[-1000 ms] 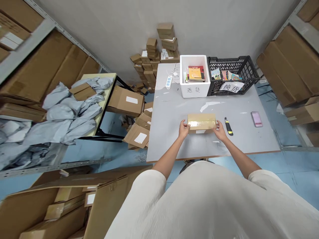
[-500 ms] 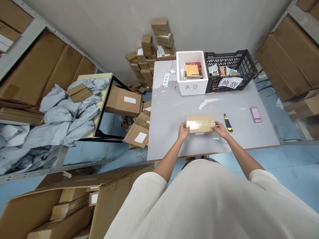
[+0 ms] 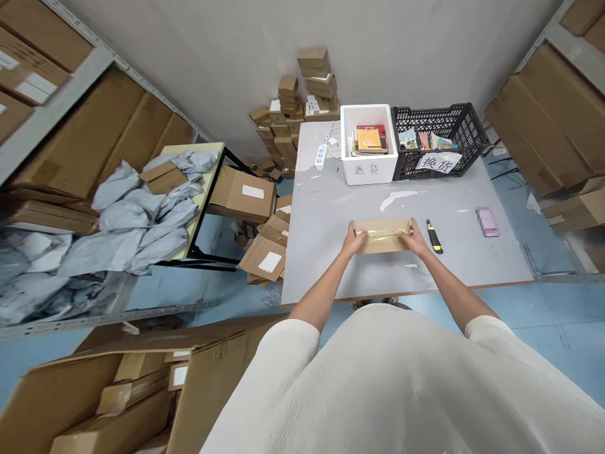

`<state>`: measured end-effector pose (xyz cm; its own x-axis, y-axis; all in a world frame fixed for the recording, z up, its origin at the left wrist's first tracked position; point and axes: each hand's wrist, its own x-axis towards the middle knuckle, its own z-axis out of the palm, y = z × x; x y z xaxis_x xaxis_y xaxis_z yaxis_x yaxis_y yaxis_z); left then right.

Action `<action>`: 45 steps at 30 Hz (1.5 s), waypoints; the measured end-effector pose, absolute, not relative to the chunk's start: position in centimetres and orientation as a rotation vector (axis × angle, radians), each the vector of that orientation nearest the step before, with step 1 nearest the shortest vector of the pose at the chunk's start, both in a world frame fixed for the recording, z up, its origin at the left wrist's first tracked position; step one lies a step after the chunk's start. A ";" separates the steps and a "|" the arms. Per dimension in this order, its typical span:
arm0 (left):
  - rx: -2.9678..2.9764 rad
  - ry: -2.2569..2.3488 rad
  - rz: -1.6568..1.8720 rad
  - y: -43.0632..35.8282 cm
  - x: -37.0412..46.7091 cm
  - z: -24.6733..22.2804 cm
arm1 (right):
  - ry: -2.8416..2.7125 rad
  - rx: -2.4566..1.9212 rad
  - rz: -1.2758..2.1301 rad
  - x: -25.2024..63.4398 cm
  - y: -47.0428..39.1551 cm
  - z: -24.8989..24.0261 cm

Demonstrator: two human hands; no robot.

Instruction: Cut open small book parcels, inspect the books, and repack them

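So the counter [image 3: 326, 252] was grey with a brown edge, and the small cardboard box [image 3: 384, 236] sat near its front, gripped at both ends by the fingers of the left hand [image 3: 353, 239] and right hand [image 3: 414, 238]. A box cutter [image 3: 433, 237] lay just right of it, a phone [image 3: 487, 222] further over. Behind were a white foam bin [image 3: 369, 169] and a black crate [image 3: 442, 142], both holding books. Grey parcels [image 3: 120, 217] covered a side table [image 3: 213, 165], and the floor [image 3: 189, 287] was blue.
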<state>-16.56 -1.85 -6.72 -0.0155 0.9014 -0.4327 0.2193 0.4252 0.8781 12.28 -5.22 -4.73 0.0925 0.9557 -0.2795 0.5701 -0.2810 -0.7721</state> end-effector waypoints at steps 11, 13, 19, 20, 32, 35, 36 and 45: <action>1.007 1.634 0.819 -4.1 -17.1 -8.0 | -1.255 -1.911 1.176 12.5 -7.3 -7.1; 0.984 1.647 0.808 -5.0 -17.1 -8.5 | -1.255 -1.969 1.171 12.6 -8.1 -7.6; 0.972 1.614 0.725 -6.7 -17.0 -8.8 | -1.312 -1.998 1.193 13.3 -9.5 -8.9; 0.972 1.612 0.710 -6.9 -17.0 -8.8 | -1.309 -1.989 1.208 13.4 -9.6 -9.1; 0.889 1.616 0.668 -3.4 -17.0 -7.1 | -1.009 -1.829 1.340 12.9 -5.7 -7.3; 0.821 1.522 0.656 -2.8 -16.7 -6.3 | -0.964 -1.808 1.404 12.6 -5.2 -7.1; 0.811 1.500 0.661 -2.7 -16.7 -6.0 | -0.967 -1.807 1.421 12.7 -5.1 -7.2; 0.906 1.498 0.854 -1.2 -16.8 -3.8 | -1.007 -1.655 1.365 13.9 -4.4 -7.0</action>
